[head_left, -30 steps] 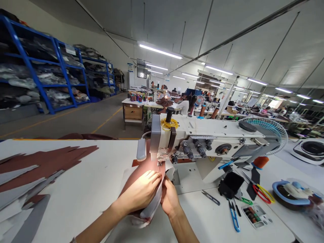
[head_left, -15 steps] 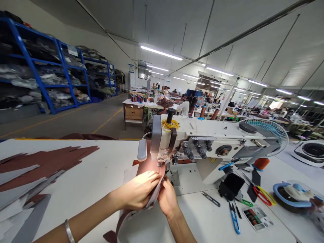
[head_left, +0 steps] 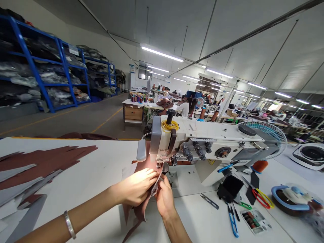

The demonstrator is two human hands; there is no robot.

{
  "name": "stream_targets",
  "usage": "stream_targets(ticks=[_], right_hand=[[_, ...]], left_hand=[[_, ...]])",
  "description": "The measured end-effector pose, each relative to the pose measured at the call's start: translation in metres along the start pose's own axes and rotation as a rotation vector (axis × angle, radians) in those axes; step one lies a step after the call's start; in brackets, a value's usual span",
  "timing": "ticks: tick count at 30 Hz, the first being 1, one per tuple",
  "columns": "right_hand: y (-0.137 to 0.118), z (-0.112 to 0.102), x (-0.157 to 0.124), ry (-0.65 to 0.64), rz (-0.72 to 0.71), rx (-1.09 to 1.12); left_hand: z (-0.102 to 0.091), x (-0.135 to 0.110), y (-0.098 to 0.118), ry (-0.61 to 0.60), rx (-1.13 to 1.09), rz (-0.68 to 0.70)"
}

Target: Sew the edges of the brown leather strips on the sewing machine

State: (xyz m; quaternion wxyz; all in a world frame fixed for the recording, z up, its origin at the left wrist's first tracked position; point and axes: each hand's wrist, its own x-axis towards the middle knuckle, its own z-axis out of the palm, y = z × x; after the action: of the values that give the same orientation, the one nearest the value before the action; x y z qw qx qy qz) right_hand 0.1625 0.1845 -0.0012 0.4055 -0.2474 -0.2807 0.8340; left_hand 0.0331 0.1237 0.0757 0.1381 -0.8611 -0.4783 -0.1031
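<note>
A brown piece of fabric (head_left: 140, 211) with a greyish underside runs under the presser foot (head_left: 159, 164) of a white sewing machine (head_left: 215, 131). My left hand (head_left: 136, 186) lies over it just in front of the needle, fingers together and bent at the fabric's edge under the lamp light. On the other side, my right hand (head_left: 164, 198) pinches the same edge between thumb and fingers. The fabric's lower end hangs in loose folds below my hands. My left fingertips are partly hidden at the fold.
Brown and grey cut pieces (head_left: 50, 163) lie on the table at left. To the right are thread snips (head_left: 209, 200), blue snips (head_left: 233, 221), a black box (head_left: 230, 188), red-and-yellow scissors (head_left: 262, 197) and a bobbin tray (head_left: 253, 221). A lamp (head_left: 141, 150) hangs beside the machine head.
The fabric's lower end has swung and dropped into hanging folds, where it curved across the table before. My right hand has shifted slightly up and left along the edge.
</note>
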Motion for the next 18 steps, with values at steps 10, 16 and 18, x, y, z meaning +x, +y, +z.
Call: stream_targets(ticks=[10, 16, 18], right_hand=[[0.003, -0.004, 0.006, -0.07, -0.065, 0.054], [0.002, -0.008, 0.01, 0.004, 0.048, 0.075], [0.002, -0.009, 0.012, 0.018, 0.048, 0.067]], left_hand=[[0.003, 0.002, 0.002, -0.064, 0.048, -0.041], [0.01, 0.004, 0.011, -0.005, 0.088, -0.13], [0.013, 0.004, 0.012, 0.007, 0.081, -0.159]])
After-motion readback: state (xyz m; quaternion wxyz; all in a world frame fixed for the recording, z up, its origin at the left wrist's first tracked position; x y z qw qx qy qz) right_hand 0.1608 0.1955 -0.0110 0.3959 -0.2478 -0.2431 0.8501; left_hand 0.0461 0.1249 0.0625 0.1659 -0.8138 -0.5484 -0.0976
